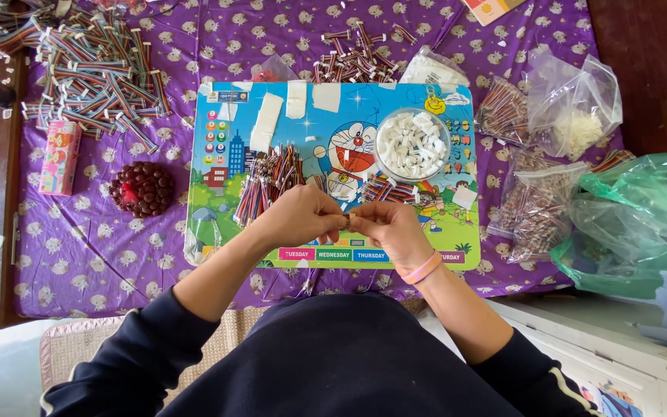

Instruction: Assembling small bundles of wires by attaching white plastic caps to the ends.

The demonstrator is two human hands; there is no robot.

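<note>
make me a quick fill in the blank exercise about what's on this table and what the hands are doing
1. The left hand and right hand pinch a small wire piece over a cartoon ____.
2. The round clear bowl holds small ____ pieces.
3. The wristband on the right wrist is ____.
4. The tablecloth is ____ with a small animal print.

Missing words: board; white; pink; purple

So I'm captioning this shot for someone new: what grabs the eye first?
The bright cartoon board at the centre of the purple cloth, with the left hand and right hand pinching a small striped cable piece between them over it. On the board sits a round bowl of white connectors; heaps of striped ribbon cables fill the far left corner.
</note>
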